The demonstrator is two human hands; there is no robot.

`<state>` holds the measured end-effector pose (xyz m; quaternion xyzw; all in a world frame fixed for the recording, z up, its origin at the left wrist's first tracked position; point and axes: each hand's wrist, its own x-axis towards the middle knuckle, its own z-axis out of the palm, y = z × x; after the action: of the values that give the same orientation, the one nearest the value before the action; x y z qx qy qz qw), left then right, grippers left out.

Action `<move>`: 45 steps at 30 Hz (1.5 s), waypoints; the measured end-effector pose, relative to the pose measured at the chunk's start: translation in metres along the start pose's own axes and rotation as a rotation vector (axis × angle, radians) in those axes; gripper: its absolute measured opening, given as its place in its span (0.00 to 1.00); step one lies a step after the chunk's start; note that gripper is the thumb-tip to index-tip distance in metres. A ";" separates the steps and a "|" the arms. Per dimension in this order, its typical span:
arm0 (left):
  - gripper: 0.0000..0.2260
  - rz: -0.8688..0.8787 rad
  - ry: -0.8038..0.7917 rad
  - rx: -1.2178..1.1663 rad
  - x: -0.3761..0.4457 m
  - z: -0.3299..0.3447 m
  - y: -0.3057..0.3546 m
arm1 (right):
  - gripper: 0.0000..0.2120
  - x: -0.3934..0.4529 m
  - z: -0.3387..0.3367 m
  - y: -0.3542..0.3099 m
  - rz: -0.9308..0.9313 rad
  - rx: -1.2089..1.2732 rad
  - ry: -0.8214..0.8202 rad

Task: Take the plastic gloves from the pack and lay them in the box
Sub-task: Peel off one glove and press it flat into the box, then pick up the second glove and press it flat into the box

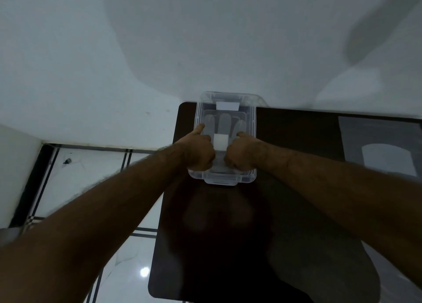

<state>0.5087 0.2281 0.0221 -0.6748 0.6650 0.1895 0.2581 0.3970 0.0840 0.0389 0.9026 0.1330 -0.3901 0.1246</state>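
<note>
Both hands are inside the clear box [251, 129], and the box is the place to look from. The left hand [201, 151] is curled into a fist on the left side of the box. Its thumb [198, 129] sticks out and points to the far end. The right hand [239, 153] is curled up too, on the right side of the box, with one finger [242, 134] pointing to the far end. Both grips are pressed together, knuckles down on the plastic gloves [225, 122]. I cannot tell if the curled fingers pinch the gloves or just push on them.

The gloves lie flat on the bottom of the box. Their see-through finger shapes point to the far end of the box. A small white square [221, 142] sits on the gloves, right between the two hands.

There is a white label [227, 105] on the far wall of the box. The box stands on a dark counter [296, 211], at the far left corner of it, and the far end of the box is close to the white wall [159, 40].

To the right of the box, well apart from it, a flat clear pack [383, 152] lies on the counter at the right edge of the view. It has a pale shape inside.

To the left of the box, past the counter's edge, is a shiny white tile floor [91, 165] with dark lines.
</note>
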 end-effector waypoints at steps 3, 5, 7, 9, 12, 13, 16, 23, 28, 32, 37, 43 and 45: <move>0.16 0.022 -0.003 -0.001 -0.003 -0.003 0.001 | 0.16 -0.005 -0.001 0.000 -0.021 0.016 0.030; 0.15 0.033 -0.073 -0.007 -0.005 -0.004 0.005 | 0.19 -0.008 0.001 -0.003 -0.035 0.026 -0.042; 0.15 0.023 -0.146 -0.015 -0.006 -0.006 0.010 | 0.22 -0.012 0.003 -0.007 -0.038 -0.027 -0.099; 0.16 -0.004 -0.161 -0.034 -0.008 -0.010 0.014 | 0.23 -0.014 0.007 -0.009 -0.018 -0.053 -0.085; 0.17 -0.071 -0.106 -0.064 -0.017 -0.020 0.018 | 0.22 -0.023 0.007 -0.008 0.020 -0.049 0.020; 0.18 -0.101 -0.074 -0.077 -0.021 -0.024 0.020 | 0.22 -0.030 0.008 -0.007 0.023 -0.051 0.065; 0.22 -0.196 0.013 -0.110 -0.040 -0.041 0.033 | 0.23 -0.057 0.018 -0.003 0.053 0.014 0.242; 0.17 -0.284 0.219 -0.243 -0.079 -0.084 0.138 | 0.22 -0.180 0.105 -0.019 0.093 0.295 0.636; 0.14 -0.151 0.310 -0.398 -0.055 -0.099 0.268 | 0.21 -0.270 0.242 -0.039 0.145 0.438 0.744; 0.15 -0.043 0.343 -0.439 -0.002 -0.102 0.378 | 0.20 -0.335 0.346 -0.051 0.245 0.609 0.555; 0.15 0.101 0.274 -0.528 0.069 -0.109 0.485 | 0.26 -0.396 0.461 -0.067 0.377 0.781 0.417; 0.30 0.154 0.241 -0.389 0.107 -0.085 0.558 | 0.43 -0.423 0.545 -0.091 0.366 0.699 0.298; 0.32 0.127 0.237 -0.367 0.110 -0.076 0.571 | 0.40 -0.420 0.554 -0.095 0.375 0.677 0.365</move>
<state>-0.0613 0.1045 -0.0381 -0.6846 0.6863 0.2424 0.0385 -0.2844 -0.0697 -0.0312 0.9554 -0.1490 -0.2161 -0.1353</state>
